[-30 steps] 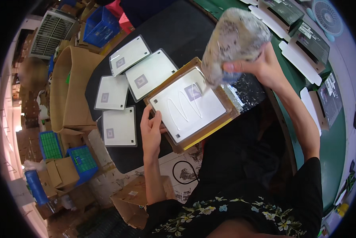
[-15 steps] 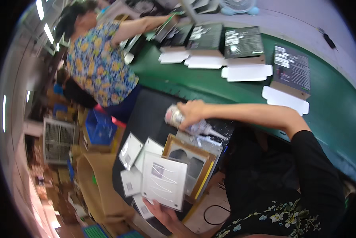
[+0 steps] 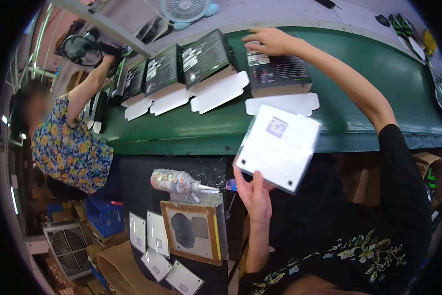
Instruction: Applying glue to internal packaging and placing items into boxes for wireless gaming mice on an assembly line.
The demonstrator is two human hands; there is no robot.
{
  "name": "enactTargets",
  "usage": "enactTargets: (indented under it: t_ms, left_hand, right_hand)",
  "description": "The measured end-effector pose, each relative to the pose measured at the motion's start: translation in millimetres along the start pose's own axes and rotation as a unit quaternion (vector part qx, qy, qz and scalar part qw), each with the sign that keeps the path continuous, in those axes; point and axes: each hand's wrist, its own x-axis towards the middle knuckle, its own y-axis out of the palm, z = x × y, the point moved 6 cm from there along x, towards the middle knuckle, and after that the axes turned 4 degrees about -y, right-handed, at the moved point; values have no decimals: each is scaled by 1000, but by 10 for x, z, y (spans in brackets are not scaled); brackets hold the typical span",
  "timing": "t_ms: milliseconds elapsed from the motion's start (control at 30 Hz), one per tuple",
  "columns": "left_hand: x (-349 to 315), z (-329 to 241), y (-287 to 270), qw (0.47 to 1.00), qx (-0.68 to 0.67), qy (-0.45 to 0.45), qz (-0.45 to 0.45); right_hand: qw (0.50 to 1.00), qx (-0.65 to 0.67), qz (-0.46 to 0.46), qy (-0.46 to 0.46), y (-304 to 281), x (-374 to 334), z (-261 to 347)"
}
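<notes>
My left hand [image 3: 256,197] pinches the near-left edge of a white square panel [image 3: 279,150], holding it tilted up in front of the belt. The panel has a grey square patch, small dark corner marks and faint wavy lines on its face. At the far end of a black printed box [image 3: 280,76], my right hand [image 3: 270,41] reaches out with fingers extended and apart; whether it touches the box is hard to tell. The box lies flat with its white flap out toward me. A smeared squeeze bottle [image 3: 175,181] with a pointed nozzle lies on the black table.
A brown-framed plate [image 3: 194,231] and several smaller white panels [image 3: 157,232] lie on the black table [image 3: 132,182]. More black boxes [image 3: 206,58] with white flaps line the green belt [image 3: 359,98]. A co-worker [image 3: 71,140] in a flowered top stands at left. A fan [image 3: 185,10] stands behind.
My right hand has let go of the squeeze bottle and moved to the far end of the black box. My left hand has lifted the white panel off the table, toward the belt. The view has turned.
</notes>
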Motion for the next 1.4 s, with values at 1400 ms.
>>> enactTargets:
  t_ms: [1400]
  left_hand:
    - [1132,917,1328,707,484,317,407]
  right_hand:
    - [763,558,-205,255,-1281,-1836,-782]
